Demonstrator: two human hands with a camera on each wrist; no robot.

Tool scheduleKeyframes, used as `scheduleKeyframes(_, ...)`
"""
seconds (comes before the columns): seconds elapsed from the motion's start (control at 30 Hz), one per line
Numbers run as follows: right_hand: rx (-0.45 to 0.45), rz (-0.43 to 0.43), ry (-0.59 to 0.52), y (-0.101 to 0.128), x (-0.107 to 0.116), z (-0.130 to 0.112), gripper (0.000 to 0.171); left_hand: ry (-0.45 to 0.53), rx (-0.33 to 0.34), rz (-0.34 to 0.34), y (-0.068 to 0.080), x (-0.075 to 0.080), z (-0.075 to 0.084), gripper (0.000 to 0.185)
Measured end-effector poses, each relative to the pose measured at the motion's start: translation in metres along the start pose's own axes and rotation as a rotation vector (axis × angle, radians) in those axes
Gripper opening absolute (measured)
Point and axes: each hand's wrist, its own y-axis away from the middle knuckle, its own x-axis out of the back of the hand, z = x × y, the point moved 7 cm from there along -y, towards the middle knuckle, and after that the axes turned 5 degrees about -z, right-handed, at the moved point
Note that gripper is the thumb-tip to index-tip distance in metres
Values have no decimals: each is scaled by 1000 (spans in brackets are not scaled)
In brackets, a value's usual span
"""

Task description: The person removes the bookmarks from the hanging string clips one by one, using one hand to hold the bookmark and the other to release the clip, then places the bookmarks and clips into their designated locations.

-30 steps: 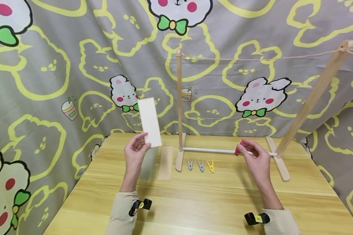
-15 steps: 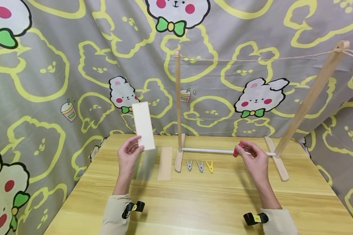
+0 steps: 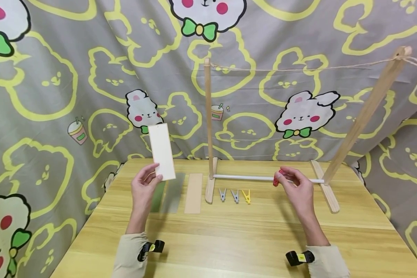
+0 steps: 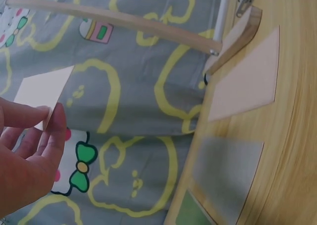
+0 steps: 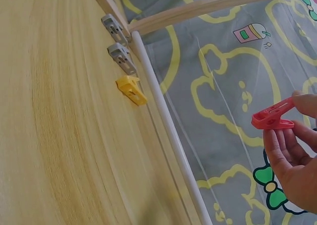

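Observation:
My left hand (image 3: 145, 184) pinches a cream card (image 3: 162, 152) by its lower edge, thumb on one face and fingers behind. The card is a tall rectangle with a small hole near its top, raised over the table's left side. In the left wrist view the card (image 4: 44, 88) is seen from its end. My right hand (image 3: 299, 189) holds a red clothespin (image 3: 276, 178) between thumb and fingers, in front of the stand's white rod (image 3: 243, 177). The right wrist view shows the red clothespin (image 5: 272, 115) with the thumb on one arm and fingers under the other.
Two grey clothespins (image 3: 235, 196) and a yellow clothespin (image 3: 246, 197) lie in a row before the rod. A beige card (image 3: 194, 193), a grey card (image 3: 173, 195) and a green card (image 3: 158, 199) lie left of them. Twine (image 3: 299, 70) spans the stand's two wooden posts (image 3: 209, 116).
My left hand has moved left and slightly down with the cream card, uncovering more of the grey and green cards. The right hand, still holding the red clothespin, has shifted slightly left.

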Motion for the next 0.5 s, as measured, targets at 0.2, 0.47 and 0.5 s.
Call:
scheduleKeyframes(0.2,15,-26,20,2,-5,6,30,-30,17,12,1,7,2,43)
scheduleKeyframes(0.47,11,-46,69,3,-8,10,31,-26,39,16,-4,18,2,44)
scheduleKeyframes(0.5,11,-49,72,3,-8,10,31,-25,38,17,-4,20,2,44)
